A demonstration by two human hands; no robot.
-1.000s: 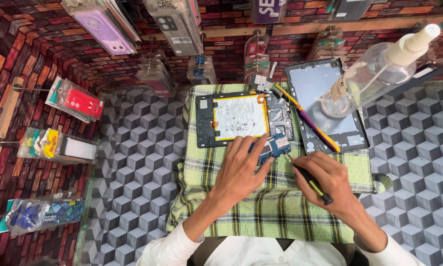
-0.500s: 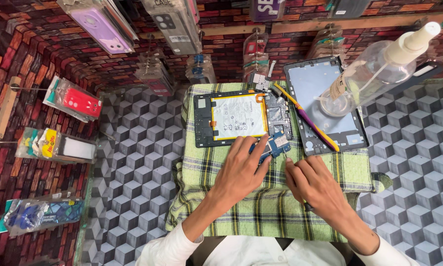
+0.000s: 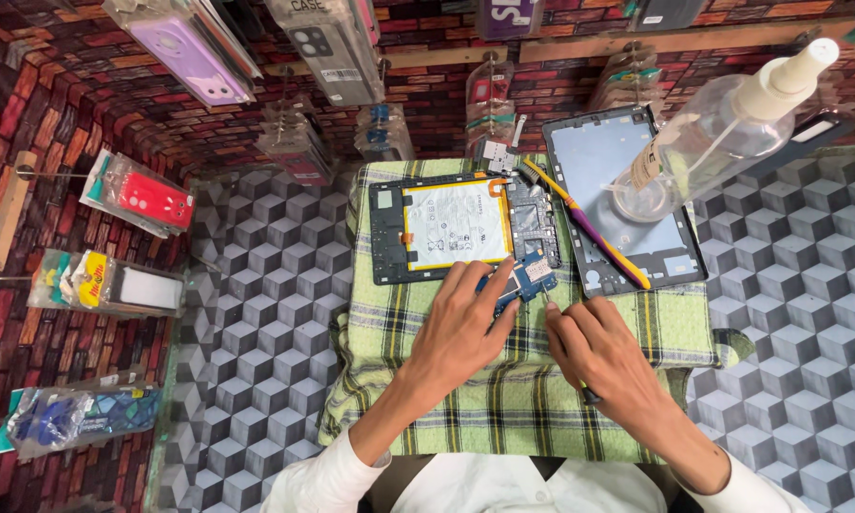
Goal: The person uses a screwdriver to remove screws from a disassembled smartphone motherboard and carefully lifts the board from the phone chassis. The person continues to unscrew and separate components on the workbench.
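The left hand [image 3: 461, 328] is pressing flat on the opened tablet [image 3: 465, 228], steadying it, while the right hand [image 3: 603, 356] is gripping a thin tool [image 3: 587, 389] best kept low.

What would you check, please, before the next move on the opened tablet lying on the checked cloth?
1. Left hand steadies the opened tablet: ok, its fingers rest on the lower edge by the blue circuit board.
2. Right hand grips a slim tool: ok, but its tip is too small to see.
3. Tablet lies flat on the checked cloth: ok.
4. Battery free of fingers and tool: ok.
5. Clear bottle stands on the removed back panel, near the work: not ok, it could tip.
6. Yellow and purple tool lies across the panel edge: cannot tell if stable.
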